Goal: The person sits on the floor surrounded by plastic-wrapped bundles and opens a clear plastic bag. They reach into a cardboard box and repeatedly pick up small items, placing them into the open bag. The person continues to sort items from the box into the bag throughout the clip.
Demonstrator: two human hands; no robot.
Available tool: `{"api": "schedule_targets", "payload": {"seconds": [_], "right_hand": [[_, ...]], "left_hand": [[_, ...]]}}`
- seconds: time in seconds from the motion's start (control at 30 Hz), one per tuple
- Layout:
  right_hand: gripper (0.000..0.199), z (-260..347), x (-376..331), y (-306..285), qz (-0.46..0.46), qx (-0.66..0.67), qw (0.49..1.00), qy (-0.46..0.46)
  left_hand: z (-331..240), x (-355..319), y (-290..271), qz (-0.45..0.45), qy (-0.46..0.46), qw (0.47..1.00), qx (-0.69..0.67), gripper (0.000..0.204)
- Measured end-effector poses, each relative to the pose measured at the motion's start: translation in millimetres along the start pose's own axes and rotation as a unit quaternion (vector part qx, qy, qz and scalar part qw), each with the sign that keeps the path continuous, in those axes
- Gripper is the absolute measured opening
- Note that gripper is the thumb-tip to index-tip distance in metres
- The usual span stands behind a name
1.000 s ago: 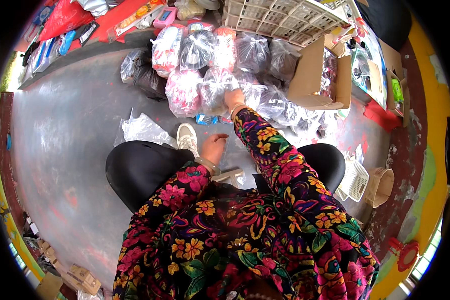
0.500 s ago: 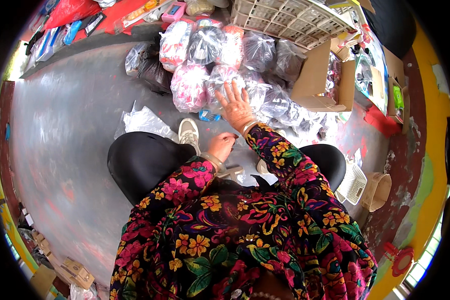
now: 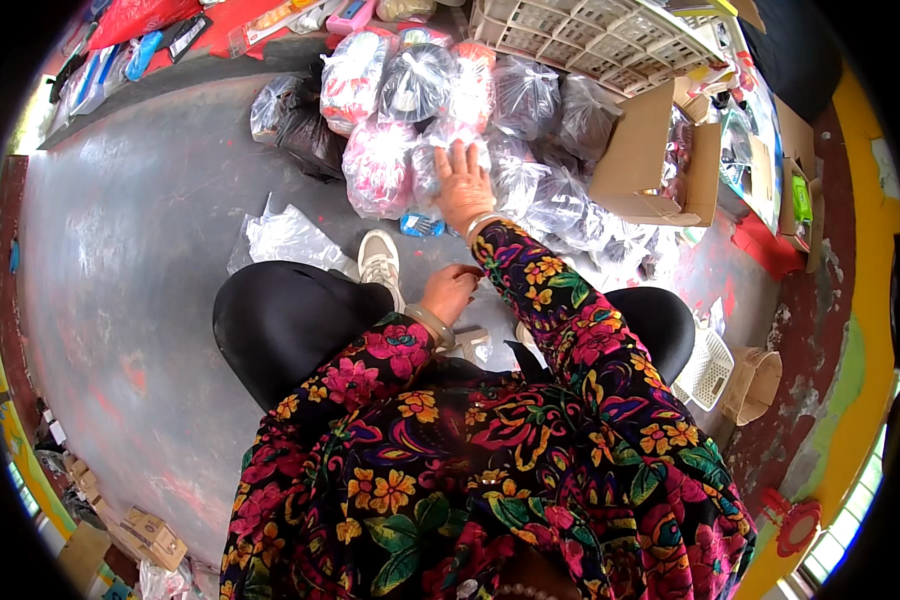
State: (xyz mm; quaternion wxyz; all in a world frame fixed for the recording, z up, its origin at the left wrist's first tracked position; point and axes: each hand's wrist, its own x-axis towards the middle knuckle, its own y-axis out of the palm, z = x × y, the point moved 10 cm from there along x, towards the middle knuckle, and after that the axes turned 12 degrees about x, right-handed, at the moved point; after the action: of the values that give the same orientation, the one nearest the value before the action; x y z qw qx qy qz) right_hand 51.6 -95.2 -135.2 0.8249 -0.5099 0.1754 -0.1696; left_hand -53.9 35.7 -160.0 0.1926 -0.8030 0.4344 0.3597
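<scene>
My right hand reaches forward with its fingers stretched out and lies on a clear plastic bag in the middle of a heap. It presses on the bag without gripping it. My left hand is held low between my knees, its fingers curled together. What it holds, if anything, is hidden near the right sleeve. Left of the right hand sits a bag with pink contents. Just below that bag is a small blue packet. A knotted bag with dark contents lies behind.
An open cardboard box stands right of the heap, with a cream plastic crate behind. A loose clear plastic sheet lies on the grey floor beside my shoe. At right is a white basket.
My right hand has shifted a little to the left across the bags, and its fingers have drawn closer together. My left hand stays nearly in place.
</scene>
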Motion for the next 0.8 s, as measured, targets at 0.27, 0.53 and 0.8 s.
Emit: {"api": "schedule_targets", "payload": {"seconds": [0.27,0.53,0.8], "right_hand": [[0.080,1.0,-10.3,-2.7,0.113,0.025,0.993,0.024],[0.047,-19.5,-32.1,-69.5,0.179,-0.026,0.983,-0.041],[0.039,-9.6,-55.4,-48.1,0.170,0.090,0.980,-0.059]], "left_hand": [[-5.4,-0.7,-7.1,-0.003,0.010,0.999,0.046,0.025],[39.0,77.5,-42.4,-0.066,0.138,0.981,0.122,0.017],[131.9,223.9,-99.4,-0.168,0.053,0.705,0.687,0.015]]}}
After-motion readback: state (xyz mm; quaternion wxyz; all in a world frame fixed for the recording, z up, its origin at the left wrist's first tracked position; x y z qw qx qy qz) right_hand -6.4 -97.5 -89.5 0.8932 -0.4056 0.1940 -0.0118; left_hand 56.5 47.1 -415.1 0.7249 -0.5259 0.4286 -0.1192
